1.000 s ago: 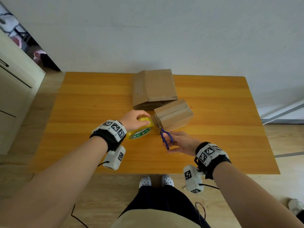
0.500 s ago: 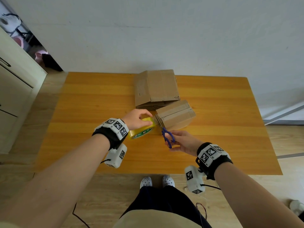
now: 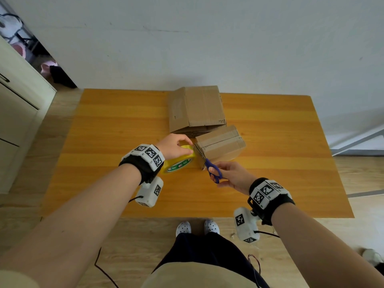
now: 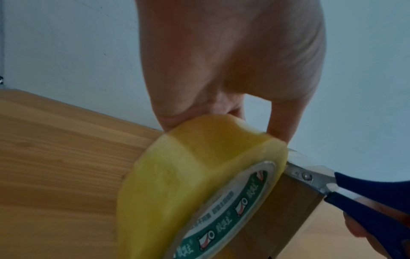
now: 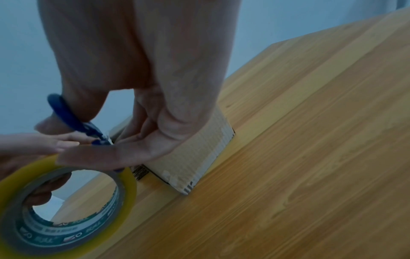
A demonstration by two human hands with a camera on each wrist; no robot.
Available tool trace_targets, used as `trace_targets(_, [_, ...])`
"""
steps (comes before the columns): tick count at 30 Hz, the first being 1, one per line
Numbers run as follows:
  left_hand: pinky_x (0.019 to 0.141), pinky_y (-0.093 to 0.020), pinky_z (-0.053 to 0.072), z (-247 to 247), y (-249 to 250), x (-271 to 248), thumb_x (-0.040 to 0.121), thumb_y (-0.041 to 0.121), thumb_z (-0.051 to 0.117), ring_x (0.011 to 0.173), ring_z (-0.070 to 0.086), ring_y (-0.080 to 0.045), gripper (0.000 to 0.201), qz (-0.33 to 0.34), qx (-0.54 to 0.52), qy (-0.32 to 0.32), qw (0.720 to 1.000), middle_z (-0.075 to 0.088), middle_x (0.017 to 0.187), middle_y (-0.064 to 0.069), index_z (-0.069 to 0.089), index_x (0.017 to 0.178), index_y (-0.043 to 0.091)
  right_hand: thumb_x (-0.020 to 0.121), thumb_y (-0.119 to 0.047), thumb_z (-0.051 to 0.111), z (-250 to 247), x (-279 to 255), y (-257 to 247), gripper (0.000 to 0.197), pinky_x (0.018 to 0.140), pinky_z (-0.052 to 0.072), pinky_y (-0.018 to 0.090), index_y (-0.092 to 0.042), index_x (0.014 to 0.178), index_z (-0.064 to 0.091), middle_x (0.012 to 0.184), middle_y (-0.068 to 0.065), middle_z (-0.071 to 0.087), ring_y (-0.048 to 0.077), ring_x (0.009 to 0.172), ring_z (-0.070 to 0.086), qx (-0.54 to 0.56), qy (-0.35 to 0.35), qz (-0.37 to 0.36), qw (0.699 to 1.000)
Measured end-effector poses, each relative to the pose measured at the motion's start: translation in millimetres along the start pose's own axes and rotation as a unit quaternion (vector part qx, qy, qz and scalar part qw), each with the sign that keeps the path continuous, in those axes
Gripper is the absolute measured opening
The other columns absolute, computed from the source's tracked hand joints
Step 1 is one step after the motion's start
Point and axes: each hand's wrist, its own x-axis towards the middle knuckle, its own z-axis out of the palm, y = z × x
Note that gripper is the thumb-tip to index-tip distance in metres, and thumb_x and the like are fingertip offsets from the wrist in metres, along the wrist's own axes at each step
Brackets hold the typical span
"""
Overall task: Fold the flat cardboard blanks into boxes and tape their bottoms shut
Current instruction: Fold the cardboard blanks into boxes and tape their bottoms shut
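While left hand (image 3: 173,145) grips tape roll (image 3: 178,162) at box's (image 3: 220,144) nine o'clock, right hand (image 3: 232,175) works scissors (image 3: 212,170) there: first box near sealed. Flat blanks (image 3: 196,109), twelve o'clock, remain unfolded.

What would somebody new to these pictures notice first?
Probably the yellow tape roll gripped by the left hand at mid-table, hard against the small folded cardboard box. Next, the blue-handled scissors in the right hand, blades at the box's near corner where the tape leaves the roll. Behind the box, by the wall, lies a stack of flat cardboard blanks.
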Motion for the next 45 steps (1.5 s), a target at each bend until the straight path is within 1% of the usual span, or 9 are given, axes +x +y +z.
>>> trace_targets(2, [0.088,-0.035,0.044,1,-1,2,0.085,0.032,0.065,0.103,0.053,-0.021,0.03,-0.012,0.001,-0.004,1.0,0.059,0.107,-0.001,0.062,0.113,0.022,0.089,-0.022,0.063,-1,0,1,0.014,0.057,0.05,0.018,-0.01,0.098,0.064,0.079,0.003,0.063,0.009,0.07,0.06,-0.013,0.005,-0.01,1.0])
trace_targets(4, [0.093,-0.036,0.042,2,0,3,0.085,0.033,0.065,0.112,0.051,-0.023,0.032,-0.018,0.009,0.001,1.0,0.057,0.12,-0.005,0.062,0.115,0.02,0.088,-0.02,0.064,0,1,1,0.013,0.056,0.05,0.017,-0.011,0.097,0.065,0.078,0.002,0.063,0.007,0.069,0.061,-0.022,0.012,-0.016,1.0])
trace_targets(13, [0.099,-0.039,0.043,3,10,10,0.084,0.043,0.063,0.121,0.05,-0.023,0.044,-0.051,0.109,0.011,0.993,0.055,0.133,-0.005,0.061,0.12,0.019,0.088,-0.017,0.065,0,4,0,0.008,0.054,0.051,0.017,-0.013,0.095,0.065,0.075,0.0,0.065,0.001,0.061,0.062,-0.059,0.019,-0.031,0.998])
trace_targets(24, [0.093,-0.036,0.047,7,21,17,0.085,0.041,0.062,0.117,0.053,-0.025,0.048,-0.068,0.164,0.012,0.984,0.052,0.134,-0.004,0.053,0.128,0.021,0.089,-0.017,0.064,-2,6,-4,0.017,0.055,0.05,0.017,-0.007,0.103,0.063,0.076,0.001,0.063,0.001,0.061,0.061,-0.065,0.022,-0.023,0.997])
trace_targets(28, [0.088,-0.037,0.05,6,17,14,0.083,0.044,0.061,0.107,0.058,-0.024,0.044,-0.092,0.16,0.02,0.983,0.056,0.128,-0.002,0.055,0.123,0.027,0.09,-0.016,0.062,-4,5,-5,0.016,0.056,0.05,0.017,-0.008,0.104,0.063,0.076,0.0,0.063,0.001,0.061,0.061,-0.063,0.016,-0.026,0.998])
trace_targets(30, [0.092,-0.04,0.048,5,11,13,0.083,0.045,0.063,0.112,0.055,-0.024,0.039,-0.086,0.146,0.005,0.985,0.055,0.13,-0.001,0.058,0.118,0.028,0.09,-0.015,0.063,-5,5,-5,0.013,0.057,0.051,0.017,-0.01,0.102,0.063,0.077,0.0,0.063,0.0,0.062,0.062,-0.068,0.01,-0.024,0.997])
trace_targets(36, [0.098,-0.04,0.042,2,3,9,0.083,0.034,0.067,0.117,0.05,-0.023,0.028,-0.059,0.081,-0.015,0.995,0.057,0.125,-0.002,0.062,0.108,0.023,0.09,-0.03,0.06,-5,4,-7,0.022,0.067,0.055,0.028,-0.014,0.105,0.063,0.089,0.005,0.061,0.012,0.083,0.06,-0.03,-0.014,0.033,0.999])
trace_targets(43, [0.089,-0.028,0.035,-4,10,1,0.085,0.023,0.067,0.114,0.05,-0.022,0.019,-0.022,0.022,-0.003,1.0,0.054,0.104,0.002,0.065,0.102,0.016,0.092,-0.039,0.054,1,11,-17,0.031,0.073,0.053,0.036,-0.014,0.11,0.059,0.096,0.005,0.057,0.016,0.093,0.054,-0.067,-0.022,0.06,0.996])
trace_targets(45, [0.088,-0.03,0.037,-6,15,-2,0.086,0.021,0.066,0.11,0.051,-0.028,0.019,-0.016,0.017,-0.005,1.0,0.058,0.103,-0.007,0.064,0.103,0.014,0.092,-0.038,0.054,0,11,-18,0.032,0.073,0.053,0.036,-0.014,0.114,0.057,0.098,0.004,0.056,0.015,0.094,0.053,-0.08,-0.02,0.062,0.995])
